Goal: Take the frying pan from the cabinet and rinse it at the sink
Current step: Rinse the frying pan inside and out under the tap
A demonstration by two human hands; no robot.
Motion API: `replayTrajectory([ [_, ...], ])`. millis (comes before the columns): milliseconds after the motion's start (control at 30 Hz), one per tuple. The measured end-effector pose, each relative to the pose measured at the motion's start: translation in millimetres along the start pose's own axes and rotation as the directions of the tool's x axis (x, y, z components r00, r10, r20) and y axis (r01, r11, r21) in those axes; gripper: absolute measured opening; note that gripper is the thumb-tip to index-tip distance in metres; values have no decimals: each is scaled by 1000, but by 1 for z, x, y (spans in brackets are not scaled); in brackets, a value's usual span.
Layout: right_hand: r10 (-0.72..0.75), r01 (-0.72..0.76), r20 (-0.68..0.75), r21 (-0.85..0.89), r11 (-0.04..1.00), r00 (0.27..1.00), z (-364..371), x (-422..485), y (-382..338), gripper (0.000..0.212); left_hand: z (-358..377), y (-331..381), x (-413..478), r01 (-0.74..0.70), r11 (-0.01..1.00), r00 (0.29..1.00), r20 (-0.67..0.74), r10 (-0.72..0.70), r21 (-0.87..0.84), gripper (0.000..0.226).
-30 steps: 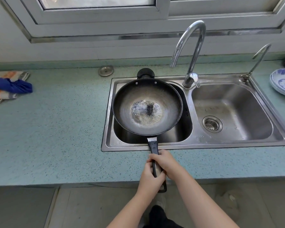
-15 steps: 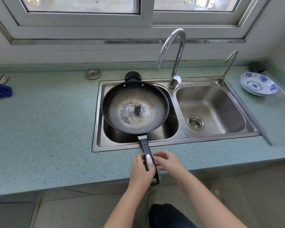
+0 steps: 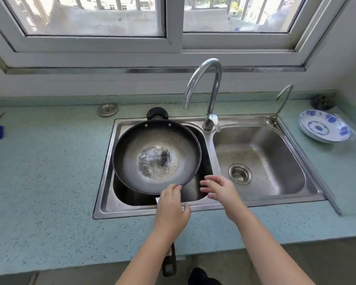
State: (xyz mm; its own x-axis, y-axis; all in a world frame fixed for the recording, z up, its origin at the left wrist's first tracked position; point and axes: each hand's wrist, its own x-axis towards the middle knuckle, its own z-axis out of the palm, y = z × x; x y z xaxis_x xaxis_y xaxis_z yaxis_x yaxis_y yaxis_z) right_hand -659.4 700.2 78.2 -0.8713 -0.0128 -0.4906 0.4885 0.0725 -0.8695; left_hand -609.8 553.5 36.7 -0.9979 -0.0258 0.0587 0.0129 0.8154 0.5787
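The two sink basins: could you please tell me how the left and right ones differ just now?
The left basin is largely covered by the frying pan, which hides its drain; the right basin is uncovered, its drain strainer in plain view. The faucet spout hangs over the left basin, not the right basin. Both are stainless steel, side by side.

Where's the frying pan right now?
In the head view, the frying pan sits over the left basin of the sink, left of the tall faucet. Its handle runs back over the counter edge beneath the left hand.
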Motion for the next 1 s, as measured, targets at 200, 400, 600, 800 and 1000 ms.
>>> replayTrajectory([
  [200,-27,29,-26,72,997,999,-45,62,-38,17,23,18,52,-68,988,995,83,57,136,47],
  [400,-18,17,6,79,997,1000,-61,118,-63,21,51,24,90,-147,975,988,71,137,166,56],
  [600,38,-46,69,115,992,997,-57,157,-67,19,68,26,110,-158,964,985,102,139,216,52],
  [800,50,-78,110,267,960,993,-55,176,-68,6,73,24,114,-149,964,988,74,136,218,53],
  [1000,148,-170,103,253,952,984,-62,187,-64,7,78,25,112,-137,970,990,39,132,200,51],
])
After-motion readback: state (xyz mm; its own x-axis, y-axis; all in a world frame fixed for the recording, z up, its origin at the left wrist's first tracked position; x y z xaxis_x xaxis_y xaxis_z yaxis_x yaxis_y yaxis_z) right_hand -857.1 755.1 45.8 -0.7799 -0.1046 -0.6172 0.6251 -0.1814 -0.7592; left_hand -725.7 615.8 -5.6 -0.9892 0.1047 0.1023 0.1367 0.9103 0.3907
